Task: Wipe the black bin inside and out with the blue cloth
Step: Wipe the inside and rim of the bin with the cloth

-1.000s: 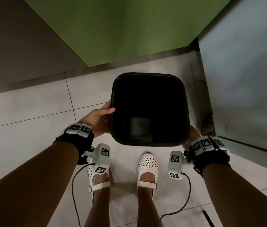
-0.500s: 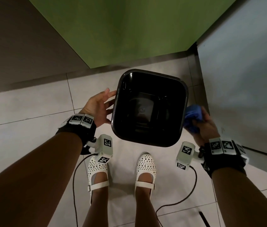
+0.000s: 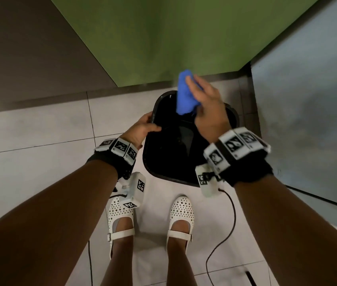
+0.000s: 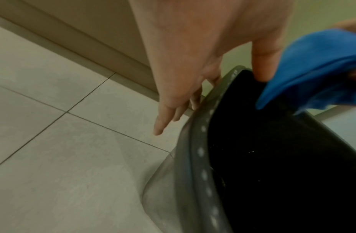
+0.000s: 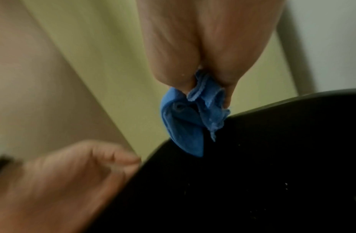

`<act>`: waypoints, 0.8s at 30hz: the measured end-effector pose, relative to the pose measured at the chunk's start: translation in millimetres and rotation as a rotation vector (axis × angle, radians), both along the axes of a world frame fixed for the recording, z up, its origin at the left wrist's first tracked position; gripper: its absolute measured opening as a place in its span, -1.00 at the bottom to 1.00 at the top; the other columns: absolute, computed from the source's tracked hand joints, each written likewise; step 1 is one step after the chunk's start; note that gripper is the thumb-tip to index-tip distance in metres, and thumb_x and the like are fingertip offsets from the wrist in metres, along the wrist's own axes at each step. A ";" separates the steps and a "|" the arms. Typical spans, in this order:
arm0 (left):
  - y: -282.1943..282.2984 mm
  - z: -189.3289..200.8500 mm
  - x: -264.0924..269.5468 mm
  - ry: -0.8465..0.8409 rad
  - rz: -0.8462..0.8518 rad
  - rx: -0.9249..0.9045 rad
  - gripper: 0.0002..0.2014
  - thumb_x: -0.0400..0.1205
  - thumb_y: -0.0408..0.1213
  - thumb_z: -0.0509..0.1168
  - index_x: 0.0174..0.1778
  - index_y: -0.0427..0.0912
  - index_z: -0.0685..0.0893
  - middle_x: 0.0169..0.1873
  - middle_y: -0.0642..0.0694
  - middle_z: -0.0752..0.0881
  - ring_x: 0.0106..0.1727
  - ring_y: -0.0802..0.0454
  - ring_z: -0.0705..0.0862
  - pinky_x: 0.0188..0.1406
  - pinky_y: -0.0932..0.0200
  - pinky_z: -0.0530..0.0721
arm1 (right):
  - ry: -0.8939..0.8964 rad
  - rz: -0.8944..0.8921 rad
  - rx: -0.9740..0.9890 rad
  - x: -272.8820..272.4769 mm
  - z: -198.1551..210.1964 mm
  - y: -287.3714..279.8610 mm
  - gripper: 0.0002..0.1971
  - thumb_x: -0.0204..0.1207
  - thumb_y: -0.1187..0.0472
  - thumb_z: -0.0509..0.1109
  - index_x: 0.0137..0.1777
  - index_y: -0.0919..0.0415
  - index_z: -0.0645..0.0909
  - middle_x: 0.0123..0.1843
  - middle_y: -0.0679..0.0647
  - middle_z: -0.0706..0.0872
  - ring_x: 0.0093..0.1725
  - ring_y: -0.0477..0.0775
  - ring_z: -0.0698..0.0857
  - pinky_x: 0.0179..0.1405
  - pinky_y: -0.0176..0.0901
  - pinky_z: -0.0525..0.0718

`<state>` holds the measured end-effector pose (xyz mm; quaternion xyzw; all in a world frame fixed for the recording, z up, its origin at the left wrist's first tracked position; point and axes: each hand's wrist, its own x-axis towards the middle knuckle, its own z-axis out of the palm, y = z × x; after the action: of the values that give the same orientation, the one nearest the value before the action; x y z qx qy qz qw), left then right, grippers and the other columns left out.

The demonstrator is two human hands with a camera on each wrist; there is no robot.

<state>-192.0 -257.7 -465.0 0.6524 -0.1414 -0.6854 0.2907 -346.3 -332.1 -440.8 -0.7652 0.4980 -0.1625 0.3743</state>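
Note:
The black bin (image 3: pixel 169 162) stands on the tiled floor in front of my feet, its mouth tipped toward me. My left hand (image 3: pixel 150 123) grips its left rim. In the left wrist view my left hand (image 4: pixel 223 89) has the thumb inside the bin's rim (image 4: pixel 201 141) and the fingers (image 4: pixel 173 110) along the outside. My right hand (image 3: pixel 196 96) holds the bunched blue cloth (image 3: pixel 184 96) just above the far side of the opening. In the right wrist view my right hand (image 5: pixel 205 88) pinches the cloth (image 5: pixel 183 124), whose tip hangs at the bin's edge (image 5: pixel 253 173).
A green wall (image 3: pixel 163 38) stands behind the bin, a brown wall (image 3: pixel 29 48) to the left and a grey-blue panel (image 3: pixel 308 110) close on the right. My white shoes (image 3: pixel 182 213) are just short of the bin. Thin cables (image 3: pixel 229 223) trail on the floor.
My right hand has lifted the cloth from the bin's right outer side to above its far rim. My left hand went from open beside the bin to gripping the rim.

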 end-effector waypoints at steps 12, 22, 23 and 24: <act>-28.0 -24.6 0.8 -0.334 -0.153 -0.221 -0.57 0.73 -0.14 -0.05 0.42 -0.30 0.43 0.26 -0.19 0.61 0.25 -0.07 0.58 0.25 0.35 0.51 | 0.624 0.318 -0.065 44.3 -13.1 -16.4 -0.31 0.55 0.16 0.28 0.62 -0.08 0.04 0.61 -0.08 0.22 0.56 0.05 0.18 0.47 0.23 0.10; -28.1 -33.4 -6.6 -0.353 0.002 -0.225 -0.88 0.73 -0.27 0.08 -0.09 -0.14 0.47 -0.36 0.03 0.53 -0.34 0.15 0.45 -0.19 0.18 0.46 | 0.619 0.153 0.052 38.8 -26.1 -17.6 -0.51 0.58 0.17 0.23 0.49 -0.12 0.27 0.44 0.08 0.43 0.46 0.19 0.34 0.49 0.31 0.22; -27.5 -32.9 -8.0 -0.367 -0.009 -0.223 -0.88 0.72 -0.27 0.08 -0.08 -0.15 0.47 -0.38 0.04 0.52 -0.36 0.17 0.44 -0.25 0.26 0.47 | 0.623 0.112 0.073 31.2 -26.6 -15.6 -0.50 0.59 0.16 0.22 0.50 -0.13 0.24 0.45 0.08 0.41 0.48 0.19 0.32 0.51 0.33 0.19; -26.9 -33.1 -8.6 -0.384 -0.022 -0.216 -0.89 0.72 -0.26 0.08 -0.06 -0.16 0.47 -0.39 0.04 0.50 -0.37 0.17 0.43 -0.31 0.36 0.47 | 0.636 0.056 0.097 21.8 -27.3 -12.1 -0.49 0.60 0.16 0.21 0.52 -0.14 0.21 0.49 0.08 0.39 0.52 0.19 0.27 0.53 0.38 0.10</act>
<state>-200.6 -284.5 -498.1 0.7345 -0.2738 -0.5326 0.3191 -324.5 -344.2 -468.2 -0.7724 0.5758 0.1190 0.2402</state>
